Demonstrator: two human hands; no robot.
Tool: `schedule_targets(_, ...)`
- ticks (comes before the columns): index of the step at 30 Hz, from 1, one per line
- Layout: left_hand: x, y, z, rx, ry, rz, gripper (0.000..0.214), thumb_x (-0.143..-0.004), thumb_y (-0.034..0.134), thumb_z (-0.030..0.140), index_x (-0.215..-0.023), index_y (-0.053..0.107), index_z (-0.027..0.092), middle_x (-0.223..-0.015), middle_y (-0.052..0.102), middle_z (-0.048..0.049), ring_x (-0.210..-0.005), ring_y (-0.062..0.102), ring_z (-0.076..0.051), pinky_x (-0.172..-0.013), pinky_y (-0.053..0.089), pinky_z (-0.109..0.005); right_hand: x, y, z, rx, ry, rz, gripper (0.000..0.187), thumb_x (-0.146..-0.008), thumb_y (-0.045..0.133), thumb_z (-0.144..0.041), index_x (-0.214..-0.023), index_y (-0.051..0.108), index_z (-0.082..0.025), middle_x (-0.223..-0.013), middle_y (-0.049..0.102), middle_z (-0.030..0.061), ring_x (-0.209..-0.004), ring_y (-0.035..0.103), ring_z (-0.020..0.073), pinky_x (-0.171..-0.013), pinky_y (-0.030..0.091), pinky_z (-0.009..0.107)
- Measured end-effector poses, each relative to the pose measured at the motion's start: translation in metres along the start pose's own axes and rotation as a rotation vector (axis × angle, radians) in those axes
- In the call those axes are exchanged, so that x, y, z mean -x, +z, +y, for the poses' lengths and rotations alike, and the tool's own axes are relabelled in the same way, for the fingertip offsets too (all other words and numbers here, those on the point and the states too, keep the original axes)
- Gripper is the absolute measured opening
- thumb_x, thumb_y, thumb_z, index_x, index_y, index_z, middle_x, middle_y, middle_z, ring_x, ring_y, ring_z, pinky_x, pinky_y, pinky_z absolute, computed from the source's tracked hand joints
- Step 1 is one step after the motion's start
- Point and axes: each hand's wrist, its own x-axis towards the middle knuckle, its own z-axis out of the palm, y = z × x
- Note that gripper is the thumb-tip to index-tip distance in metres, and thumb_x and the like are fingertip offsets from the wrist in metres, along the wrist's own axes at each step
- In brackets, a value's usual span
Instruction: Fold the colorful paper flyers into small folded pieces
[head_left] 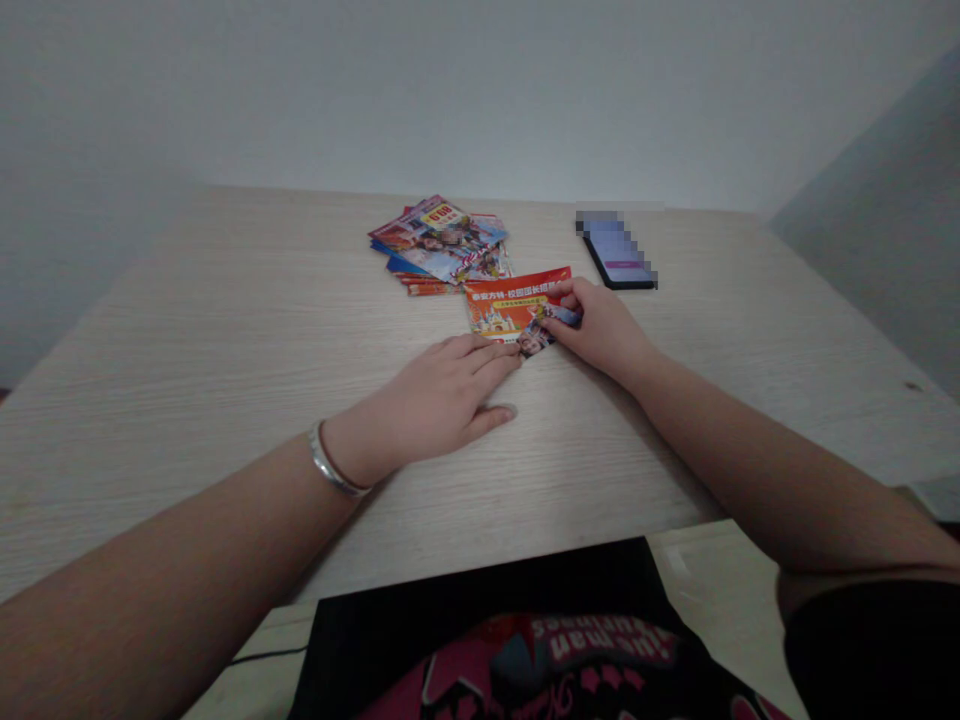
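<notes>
Curling orange-red printed flyer (pixel 499 305)

And here we are in a plain indoor room, looks like a home or a small office, can't say which from this view! A pale wood-grain surface (pixel 225 400), desk-style, runs right up to a bare white wall (pixel 480 90), with a grey side wall (pixel 877 200) closing in on the right. Out on top, everyday stuff: glossy printed leaflets (pixel 439 240) and a smartphone (pixel 616 250).
</notes>
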Motion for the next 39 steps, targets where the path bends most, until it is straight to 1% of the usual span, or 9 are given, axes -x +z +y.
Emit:
schedule_targets(3,-0.001,0.001,0.000,-0.010,-0.003,0.009,0.063,-0.107,0.046,0.052,-0.153,0.048,0.009,-0.158,0.052,-0.0183,-0.141,0.051,-0.034,-0.119,0.041,-0.050,-0.002,0.002,0.004,-0.048,0.038,-0.003,0.029,-0.083,0.073,-0.034,-0.106,0.065,-0.020,-0.094,0.074,0.0071,-0.078,0.064,0.0218,-0.072,0.050,0.037)
schedule_targets(6,-0.003,-0.001,0.001,-0.010,-0.002,0.017,0.059,-0.107,0.046,0.049,-0.149,0.053,0.009,-0.155,0.056,-0.0171,-0.136,0.054,-0.034,-0.116,0.043,-0.049,-0.005,0.002,0.006,-0.070,0.051,-0.038,0.023,-0.083,0.073,-0.033,-0.100,0.064,-0.021,-0.090,0.074,0.0052,-0.076,0.064,0.0203,-0.071,0.050,0.036)
schedule_targets(9,-0.005,-0.002,0.002,0.000,-0.018,-0.001,0.053,-0.106,0.048,0.046,-0.144,0.058,0.010,-0.155,0.056,-0.0162,-0.134,0.055,-0.034,-0.114,0.044,-0.050,-0.006,0.002,0.006,-0.069,0.048,-0.050,0.019,-0.084,0.072,-0.031,-0.099,0.065,-0.021,-0.089,0.074,0.0049,-0.075,0.065,0.0197,-0.070,0.050,0.035)
schedule_targets(15,-0.007,-0.003,0.005,0.016,-0.051,-0.038,0.054,-0.106,0.048,0.044,-0.145,0.055,0.008,-0.160,0.051,-0.0167,-0.134,0.053,-0.037,-0.113,0.044,-0.055,-0.005,-0.002,0.000,-0.028,0.061,-0.065,0.018,-0.086,0.072,-0.032,-0.099,0.068,-0.019,-0.086,0.073,0.0046,-0.074,0.063,0.0200,-0.068,0.045,0.034)
schedule_targets(19,-0.006,-0.001,0.005,0.020,-0.056,-0.014,0.059,-0.106,0.047,0.048,-0.151,0.052,0.010,-0.159,0.053,-0.0163,-0.136,0.052,-0.036,-0.113,0.043,-0.054,-0.005,-0.003,-0.001,0.033,-0.004,-0.054,0.008,-0.087,0.071,-0.029,-0.088,0.072,-0.021,-0.090,0.073,0.0052,-0.082,0.063,0.0219,-0.074,0.045,0.036)
schedule_targets(22,-0.006,0.000,0.005,0.004,-0.046,0.004,0.058,-0.107,0.044,0.049,-0.152,0.051,0.014,-0.160,0.052,-0.0143,-0.136,0.052,-0.035,-0.112,0.042,-0.053,-0.003,-0.002,-0.001,0.059,-0.039,-0.035,0.006,-0.088,0.070,-0.026,-0.089,0.074,-0.022,-0.095,0.073,0.0065,-0.088,0.064,0.0236,-0.081,0.048,0.039)
schedule_targets(26,-0.007,-0.002,0.006,-0.003,-0.050,-0.006,0.056,-0.107,0.044,0.048,-0.152,0.052,0.015,-0.160,0.052,-0.0131,-0.136,0.052,-0.035,-0.111,0.041,-0.053,0.001,-0.003,-0.004,0.102,-0.075,-0.007,0.012,-0.090,0.070,-0.034,-0.092,0.074,-0.023,-0.098,0.072,0.0078,-0.093,0.065,0.0261,-0.088,0.051,0.043)
schedule_targets(32,-0.007,-0.005,0.006,0.011,-0.077,-0.041,0.056,-0.106,0.047,0.046,-0.153,0.053,0.016,-0.163,0.049,-0.0109,-0.138,0.050,-0.036,-0.113,0.040,-0.054,0.003,-0.006,-0.011,0.205,-0.078,-0.055,0.043,-0.078,0.079,-0.060,-0.095,0.073,-0.021,-0.100,0.071,0.0112,-0.096,0.066,0.0308,-0.086,0.052,0.045)
schedule_targets(39,-0.004,-0.003,0.004,0.009,-0.062,-0.048,0.058,-0.107,0.045,0.046,-0.155,0.051,0.014,-0.163,0.049,-0.0128,-0.139,0.050,-0.036,-0.114,0.041,-0.055,0.002,-0.010,-0.016,0.262,-0.017,-0.082,0.054,-0.072,0.080,-0.068,-0.100,0.074,-0.022,-0.104,0.073,0.0125,-0.097,0.067,0.0326,-0.085,0.051,0.046)
